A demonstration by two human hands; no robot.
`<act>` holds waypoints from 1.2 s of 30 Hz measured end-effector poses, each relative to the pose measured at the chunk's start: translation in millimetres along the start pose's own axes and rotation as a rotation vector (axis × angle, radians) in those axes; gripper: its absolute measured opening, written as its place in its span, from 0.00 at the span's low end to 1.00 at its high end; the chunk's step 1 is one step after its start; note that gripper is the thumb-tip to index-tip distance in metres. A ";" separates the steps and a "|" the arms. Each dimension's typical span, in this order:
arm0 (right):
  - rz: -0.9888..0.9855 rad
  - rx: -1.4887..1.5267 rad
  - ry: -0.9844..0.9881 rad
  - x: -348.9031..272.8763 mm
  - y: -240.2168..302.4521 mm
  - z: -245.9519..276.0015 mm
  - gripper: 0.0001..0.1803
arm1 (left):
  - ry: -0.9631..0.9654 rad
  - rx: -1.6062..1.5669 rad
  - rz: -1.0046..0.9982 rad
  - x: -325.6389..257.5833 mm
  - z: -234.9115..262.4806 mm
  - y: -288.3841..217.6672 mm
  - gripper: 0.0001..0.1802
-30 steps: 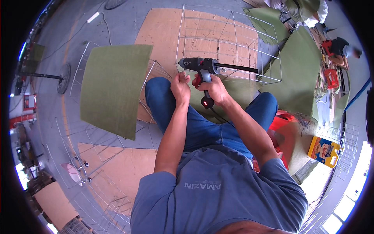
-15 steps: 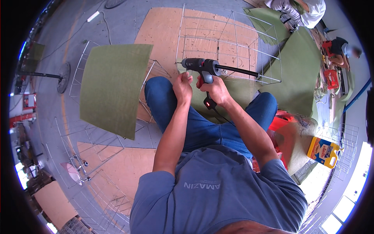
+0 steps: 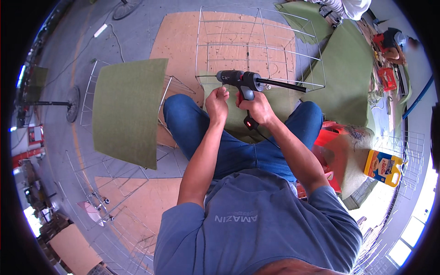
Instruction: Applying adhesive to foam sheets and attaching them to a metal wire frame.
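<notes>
Near the middle of the frame, the right hand (image 3: 257,109) wraps its fingers around the handle of a glue gun (image 3: 243,79), nozzle facing left. Its forearm slants up and leftward. The left hand (image 3: 217,104) is raised just below the nozzle, fingers curled and fingertips drawn together; whether they pinch anything I cannot tell. Its forearm leans up and slightly rightward.

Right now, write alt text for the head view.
The right hand grips a glue gun, with the left hand curled near its front end. Ahead, a wire frame sits over a brown board; a green sheet is at left.
</notes>
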State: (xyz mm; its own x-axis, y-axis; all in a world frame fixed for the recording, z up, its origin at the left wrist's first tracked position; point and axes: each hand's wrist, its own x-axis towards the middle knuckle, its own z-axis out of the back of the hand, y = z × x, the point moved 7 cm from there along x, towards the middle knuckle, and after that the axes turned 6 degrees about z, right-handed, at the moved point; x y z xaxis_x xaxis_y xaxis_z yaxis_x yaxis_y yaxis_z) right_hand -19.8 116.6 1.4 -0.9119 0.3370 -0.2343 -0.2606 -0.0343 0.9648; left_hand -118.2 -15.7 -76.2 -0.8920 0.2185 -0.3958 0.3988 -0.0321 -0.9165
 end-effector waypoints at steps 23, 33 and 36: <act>-0.015 -0.094 -0.138 -46.4 -19.4 79.2 0.17 | 0.188 0.070 0.097 -26.4 -82.8 21.4 0.13; -0.056 -0.049 -0.212 -67.9 -21.4 113.2 0.17 | 0.262 0.108 0.086 -37.9 -121.3 31.0 0.13; -0.070 -0.062 -0.238 -73.3 -20.4 121.4 0.16 | 0.264 0.144 0.043 -40.0 -130.5 33.4 0.15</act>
State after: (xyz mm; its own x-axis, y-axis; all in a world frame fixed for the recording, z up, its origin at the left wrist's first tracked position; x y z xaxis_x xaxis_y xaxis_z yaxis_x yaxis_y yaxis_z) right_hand 90.9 206.8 13.3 -0.7922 0.5528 -0.2586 -0.3462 -0.0580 0.9364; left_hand -41.4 101.8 -83.3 -0.7813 0.4589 -0.4232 0.3842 -0.1807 -0.9054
